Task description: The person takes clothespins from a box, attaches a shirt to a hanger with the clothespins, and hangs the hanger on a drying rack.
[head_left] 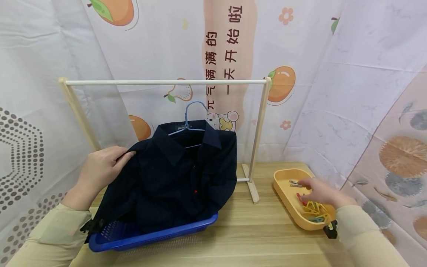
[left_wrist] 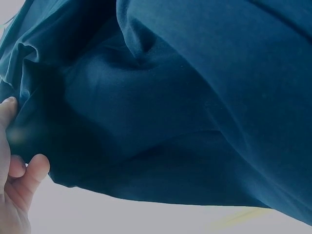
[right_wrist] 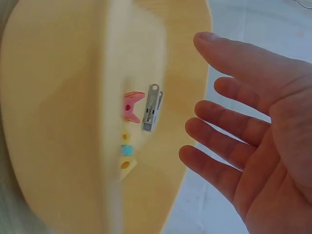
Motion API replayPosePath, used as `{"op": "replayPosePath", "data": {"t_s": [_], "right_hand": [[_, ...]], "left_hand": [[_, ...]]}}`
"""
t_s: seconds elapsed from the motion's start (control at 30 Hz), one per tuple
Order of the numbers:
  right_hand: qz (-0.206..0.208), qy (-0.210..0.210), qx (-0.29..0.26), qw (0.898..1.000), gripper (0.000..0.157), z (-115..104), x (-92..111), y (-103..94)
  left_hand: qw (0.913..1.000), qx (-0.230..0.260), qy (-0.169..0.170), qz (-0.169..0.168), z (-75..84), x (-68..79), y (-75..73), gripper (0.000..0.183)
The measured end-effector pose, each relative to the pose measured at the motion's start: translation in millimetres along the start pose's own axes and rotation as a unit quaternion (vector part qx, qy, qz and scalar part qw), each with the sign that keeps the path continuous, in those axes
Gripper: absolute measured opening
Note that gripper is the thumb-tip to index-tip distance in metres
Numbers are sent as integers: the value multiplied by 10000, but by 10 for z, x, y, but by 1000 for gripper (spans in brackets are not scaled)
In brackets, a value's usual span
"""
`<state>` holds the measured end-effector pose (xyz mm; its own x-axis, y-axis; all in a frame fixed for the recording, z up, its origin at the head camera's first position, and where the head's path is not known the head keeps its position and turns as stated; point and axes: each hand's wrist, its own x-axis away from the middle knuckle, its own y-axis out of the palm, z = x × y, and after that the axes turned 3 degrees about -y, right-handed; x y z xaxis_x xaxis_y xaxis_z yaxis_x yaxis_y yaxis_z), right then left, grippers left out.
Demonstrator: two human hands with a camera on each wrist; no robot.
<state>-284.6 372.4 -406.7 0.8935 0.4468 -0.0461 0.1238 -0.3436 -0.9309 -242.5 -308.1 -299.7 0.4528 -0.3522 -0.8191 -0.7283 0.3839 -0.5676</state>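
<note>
A dark navy shirt (head_left: 173,174) hangs on a light blue wire hanger (head_left: 186,127), its lower part lying in a blue basket (head_left: 160,234). My left hand (head_left: 101,167) pinches the shirt at the shoulder on the left; in the left wrist view the fingers (left_wrist: 34,170) lie along the cloth's edge. Over the yellow tray (head_left: 283,191) at the right, my right hand (head_left: 320,189) reaches in with fingers spread and nothing between them. Inside the tray lie a metal clip (right_wrist: 152,108), a red clothespin (right_wrist: 131,106) and several yellow and green clothespins (head_left: 315,211).
Behind the shirt stands a small rack with a white rail (head_left: 166,82) and wooden posts (head_left: 259,129). The hanger's hook is below the rail. Printed curtains (head_left: 313,44) surround the wooden table (head_left: 247,230) at the back and sides.
</note>
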Motion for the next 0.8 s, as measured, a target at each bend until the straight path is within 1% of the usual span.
{"op": "replayPosePath", "data": {"t_s": [0.13, 0.23, 0.43, 0.53, 0.67, 0.8], "right_hand": [[-63, -30, -121, 9999, 55, 68, 18, 61], [-158, 45, -232, 9996, 54, 113, 35, 99], [-293, 337, -301, 9985, 52, 158, 75, 166], [-303, 371, -315, 9984, 45, 157, 95, 201], [-347, 285, -321, 9985, 28, 159, 114, 251], [-363, 255, -281, 9986, 24, 185, 130, 296]], "left_hand": [[10000, -19, -17, -32, 6, 3, -1, 12], [10000, -26, -14, -35, 8, 3, 0, 12], [10000, -19, -30, -33, 15, 2, -2, 12], [10000, -14, -33, -32, 16, 3, -2, 13], [10000, -7, -38, -23, 12, 5, 1, 12], [10000, -12, -42, -28, 9, 9, 5, 11]]}}
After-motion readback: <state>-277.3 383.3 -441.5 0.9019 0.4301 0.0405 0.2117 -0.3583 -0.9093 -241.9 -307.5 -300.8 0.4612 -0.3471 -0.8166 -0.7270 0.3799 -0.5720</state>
